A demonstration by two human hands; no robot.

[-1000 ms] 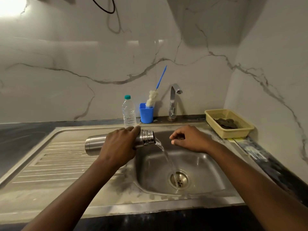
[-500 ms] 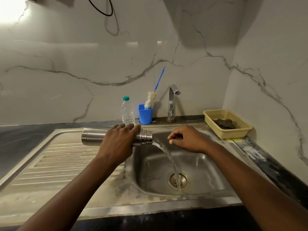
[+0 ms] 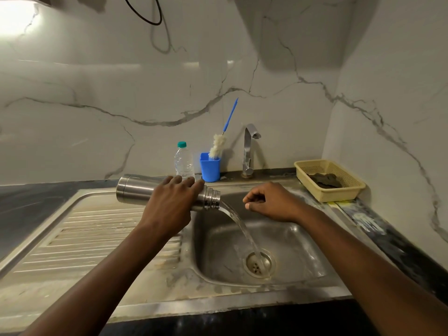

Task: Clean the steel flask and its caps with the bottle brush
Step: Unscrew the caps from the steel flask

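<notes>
My left hand (image 3: 169, 204) grips the steel flask (image 3: 135, 190) round its neck end and holds it nearly level above the sink basin (image 3: 303, 251), its threaded open mouth pointing right and slightly down. Water streams from the mouth onto the drain (image 3: 258, 263). Over the basin's back edge, right of the mouth, my right hand (image 3: 271, 202) hovers with loosely curled fingers; nothing shows in them. The bottle brush (image 3: 218, 145), white-headed with a blue handle, stands in a blue cup (image 3: 210, 168) at the back. No caps are in sight.
A small plastic water bottle (image 3: 184, 161) stands left of the blue cup. The tap (image 3: 249, 149) rises behind the basin, not running. A yellow basket (image 3: 351, 190) holding a dark cloth sits at the back right. A ribbed drainboard (image 3: 84, 234) lies to the left.
My left hand has raised the flask's base, tipping the mouth lower, and the stream of water has grown thicker. My right hand has hardly moved.
</notes>
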